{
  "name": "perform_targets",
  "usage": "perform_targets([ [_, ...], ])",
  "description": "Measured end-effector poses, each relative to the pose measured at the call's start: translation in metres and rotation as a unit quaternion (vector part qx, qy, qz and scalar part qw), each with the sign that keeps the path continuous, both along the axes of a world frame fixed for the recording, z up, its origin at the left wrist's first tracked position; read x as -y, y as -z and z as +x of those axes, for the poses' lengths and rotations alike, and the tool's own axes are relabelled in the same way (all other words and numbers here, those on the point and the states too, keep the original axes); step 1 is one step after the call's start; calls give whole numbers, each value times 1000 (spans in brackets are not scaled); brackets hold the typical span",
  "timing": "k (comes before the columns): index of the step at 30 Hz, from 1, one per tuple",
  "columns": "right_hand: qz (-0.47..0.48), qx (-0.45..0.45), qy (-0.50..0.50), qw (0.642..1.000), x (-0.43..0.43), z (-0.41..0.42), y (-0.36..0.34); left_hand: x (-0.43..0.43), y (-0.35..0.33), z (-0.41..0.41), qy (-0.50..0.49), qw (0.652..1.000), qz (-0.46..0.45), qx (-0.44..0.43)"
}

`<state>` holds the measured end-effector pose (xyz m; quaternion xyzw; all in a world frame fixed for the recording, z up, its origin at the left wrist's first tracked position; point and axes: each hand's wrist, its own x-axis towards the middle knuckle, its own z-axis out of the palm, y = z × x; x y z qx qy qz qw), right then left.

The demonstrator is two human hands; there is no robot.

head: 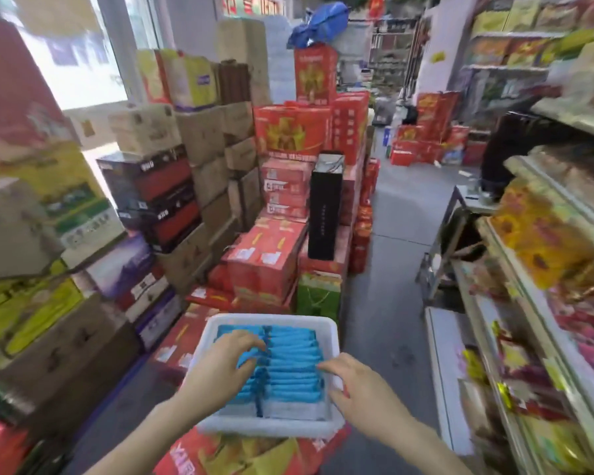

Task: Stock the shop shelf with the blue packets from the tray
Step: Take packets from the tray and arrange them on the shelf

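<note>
Packets (294,363) in blue stand on edge in two rows inside the white tray (271,319), which sits on red cartons (220,454) right in front of me. My left hand (220,366) lies on the left row, fingers curled down among the packets; whether they pinch one I cannot tell. My right hand (360,382) is relaxed, fingertips touching the right row's ends. The shop shelf (520,293) runs along my right, full of yellow bags (546,241).
</note>
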<state>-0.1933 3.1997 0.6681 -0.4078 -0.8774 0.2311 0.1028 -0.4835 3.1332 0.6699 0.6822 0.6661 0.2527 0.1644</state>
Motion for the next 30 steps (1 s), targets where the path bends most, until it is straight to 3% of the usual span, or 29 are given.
perform_targets([
  [3,-52,32,-23,998,-3,-34,30,10,43,-30,2,997,-59,-41],
  [8,-95,89,-60,990,-20,-70,51,14,76,-69,127,977,-155,-79],
  [13,-90,135,-82,983,-31,-81,69,0,86,-92,196,964,-121,-133],
  [18,-122,161,-100,974,-33,-81,73,-6,92,-105,234,956,-120,-132],
  [26,-223,204,-118,946,-34,-87,78,-13,91,-107,299,923,-196,-145],
  [30,-197,204,-123,951,-32,-92,75,-16,84,-101,315,910,-220,-157],
])
